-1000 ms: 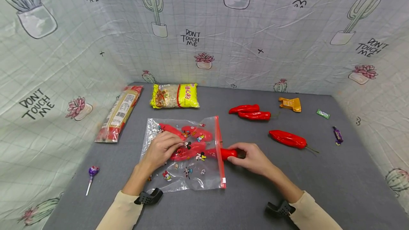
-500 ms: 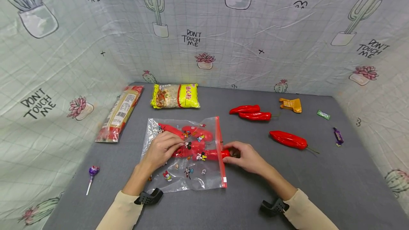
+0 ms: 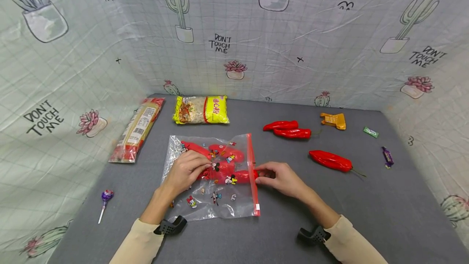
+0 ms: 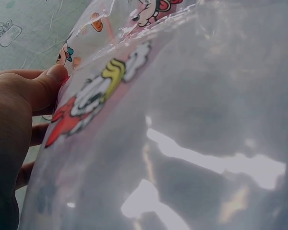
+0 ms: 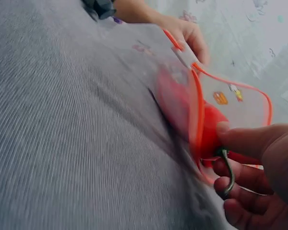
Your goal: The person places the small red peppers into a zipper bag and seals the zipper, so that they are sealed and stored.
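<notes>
A clear zip bag (image 3: 227,209) printed with cartoon figures lies flat, its red-edged mouth facing right. Several red peppers (image 3: 223,152) show through its film. My left hand (image 3: 185,172) rests over the bag's left half and pinches the film between thumb and fingers; the left wrist view shows the thumb on the film. At the mouth, my right hand (image 3: 280,179) holds a red pepper (image 5: 212,129) by its stem end. Most of this pepper is inside the bag. Its green stem (image 5: 228,175) hangs out between thumb and curled fingers in the right wrist view.
Two red peppers (image 3: 292,133) lie at the back right, with another red pepper (image 3: 331,161) nearer. An orange packet (image 3: 333,120), a green candy (image 3: 371,131) and a purple candy (image 3: 387,157) lie farther right. Leftward are noodle packs (image 3: 200,110) and a lollipop (image 3: 106,203).
My right hand has moved left, sliding the pepper deeper through the bag's mouth until only its stem end is outside. My left hand has kept its place on the bag.
</notes>
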Available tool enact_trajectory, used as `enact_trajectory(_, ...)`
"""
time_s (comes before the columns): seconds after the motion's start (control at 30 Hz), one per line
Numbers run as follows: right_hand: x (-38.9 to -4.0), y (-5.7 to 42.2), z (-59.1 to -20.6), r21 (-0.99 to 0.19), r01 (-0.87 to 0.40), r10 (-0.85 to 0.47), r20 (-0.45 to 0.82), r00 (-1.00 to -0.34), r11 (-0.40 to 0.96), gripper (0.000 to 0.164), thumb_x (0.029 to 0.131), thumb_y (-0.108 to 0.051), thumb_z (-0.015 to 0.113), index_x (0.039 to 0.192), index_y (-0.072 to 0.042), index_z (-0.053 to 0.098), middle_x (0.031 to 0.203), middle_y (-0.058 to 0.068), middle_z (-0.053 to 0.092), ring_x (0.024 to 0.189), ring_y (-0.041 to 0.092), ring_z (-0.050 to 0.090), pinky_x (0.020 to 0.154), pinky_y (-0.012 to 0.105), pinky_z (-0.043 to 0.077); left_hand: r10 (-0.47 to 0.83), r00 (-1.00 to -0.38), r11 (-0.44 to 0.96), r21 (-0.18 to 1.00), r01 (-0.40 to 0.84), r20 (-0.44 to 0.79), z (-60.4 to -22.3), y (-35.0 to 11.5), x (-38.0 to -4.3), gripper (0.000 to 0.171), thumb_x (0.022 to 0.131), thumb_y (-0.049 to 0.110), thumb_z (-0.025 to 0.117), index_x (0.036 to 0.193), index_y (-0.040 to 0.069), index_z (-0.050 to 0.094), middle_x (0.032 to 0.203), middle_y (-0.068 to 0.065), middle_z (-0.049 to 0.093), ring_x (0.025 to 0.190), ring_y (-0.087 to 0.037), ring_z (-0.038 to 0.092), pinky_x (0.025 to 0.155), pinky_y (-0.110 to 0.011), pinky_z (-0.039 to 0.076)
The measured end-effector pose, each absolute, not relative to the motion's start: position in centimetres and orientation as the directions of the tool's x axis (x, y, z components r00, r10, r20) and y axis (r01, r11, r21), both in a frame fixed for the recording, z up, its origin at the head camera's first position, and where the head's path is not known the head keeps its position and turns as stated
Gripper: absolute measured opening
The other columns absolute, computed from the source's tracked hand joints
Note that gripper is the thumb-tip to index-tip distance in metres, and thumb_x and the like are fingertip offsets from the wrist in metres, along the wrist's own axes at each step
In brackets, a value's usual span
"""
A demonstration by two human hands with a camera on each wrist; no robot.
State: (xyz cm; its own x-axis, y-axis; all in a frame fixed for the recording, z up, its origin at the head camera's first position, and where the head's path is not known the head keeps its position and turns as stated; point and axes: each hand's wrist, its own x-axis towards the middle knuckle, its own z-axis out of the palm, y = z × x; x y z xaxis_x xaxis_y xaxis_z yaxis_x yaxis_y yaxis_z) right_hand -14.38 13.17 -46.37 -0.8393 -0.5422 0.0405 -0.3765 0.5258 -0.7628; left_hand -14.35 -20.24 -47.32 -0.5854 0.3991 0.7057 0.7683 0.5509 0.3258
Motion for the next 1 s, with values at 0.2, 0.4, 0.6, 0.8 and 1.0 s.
enact_trajectory(0.2,-14.7,10.7,-46.4,-0.773,-0.362,-0.473,0.091,-0.876,0.521,0.011,0.082,-0.024,0.073,0.088,-0.019,0.066,0.074,-0.008,0.064,0.063,0.004,0.056,0.057,0.019,0.050,0.396,-0.581,0.544,0.328,0.772,0.712,-47.2,-20.2,-14.4,0.014,0.074,0.011,0.078,0.086,0.015,0.074,0.084,0.007,0.070,0.083,-0.009,0.061,0.079,-0.028,0.048)
enact_trajectory(0.4,-14.6,9.3,-46.9,-0.747,-0.410,-0.500,0.120,-0.858,0.524,0.007,0.081,-0.019,0.073,0.084,-0.017,0.067,0.066,-0.007,0.058,0.058,0.004,0.049,0.051,0.018,0.044,0.402,-0.585,0.548,0.326,0.770,0.704,-47.2,-20.2,-14.3,0.014,0.074,0.012,0.079,0.087,0.015,0.074,0.085,0.006,0.070,0.084,-0.009,0.061,0.081,-0.025,0.047)
enact_trajectory(0.6,-14.5,8.8,-47.3,-0.775,-0.466,-0.568,0.171,-0.805,0.427,0.005,0.079,-0.016,0.075,0.083,-0.013,0.073,0.076,-0.003,0.067,0.064,0.002,0.053,0.056,0.018,0.047,0.398,-0.584,0.543,0.331,0.772,0.708,-47.1,-20.3,-14.3,0.014,0.074,0.011,0.078,0.087,0.015,0.074,0.085,0.006,0.070,0.084,-0.009,0.061,0.082,-0.025,0.046)
enact_trajectory(0.8,-14.5,8.6,-47.5,-0.763,-0.516,-0.583,0.230,-0.780,0.390,0.007,0.078,-0.015,0.076,0.084,-0.011,0.074,0.081,0.001,0.070,0.066,0.000,0.054,0.059,0.017,0.048,0.398,-0.588,0.544,0.335,0.770,0.705,-47.2,-20.3,-14.3,0.014,0.074,0.011,0.078,0.087,0.015,0.073,0.085,0.007,0.070,0.085,-0.009,0.060,0.083,-0.024,0.046)
enact_trajectory(1.0,-14.7,10.0,-46.6,-0.756,-0.495,-0.548,0.218,-0.808,0.429,0.009,0.082,-0.014,0.072,0.091,-0.016,0.073,0.086,-0.005,0.067,0.072,0.005,0.055,0.063,0.019,0.050,0.396,-0.591,0.548,0.336,0.766,0.702,-47.2,-20.2,-14.3,0.014,0.075,0.011,0.078,0.087,0.015,0.073,0.085,0.007,0.070,0.085,-0.009,0.060,0.082,-0.025,0.046)
